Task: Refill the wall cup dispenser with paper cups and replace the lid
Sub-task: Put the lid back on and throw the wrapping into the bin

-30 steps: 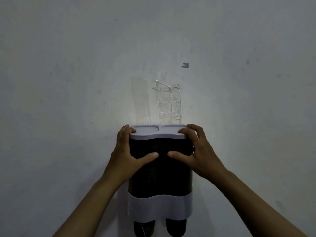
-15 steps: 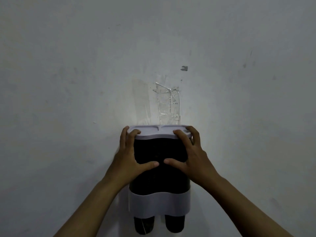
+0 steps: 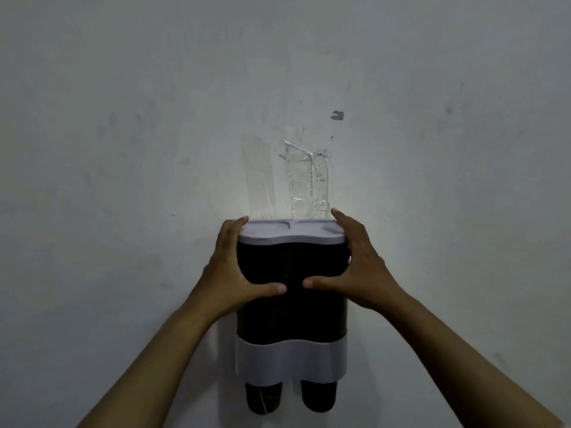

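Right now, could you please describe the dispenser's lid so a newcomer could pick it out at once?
On the pale wall hangs a dark twin-tube cup dispenser, held between the left hand and the right hand. The lid is the flat pale cap across its top. Unlike the wavy pale band lower down, it lies flat on top.

Wall (image 3: 123, 149) carries dispenser (image 3: 292, 307) w/ lid (image 3: 290, 234); clear tape (image 3: 306, 180) above.
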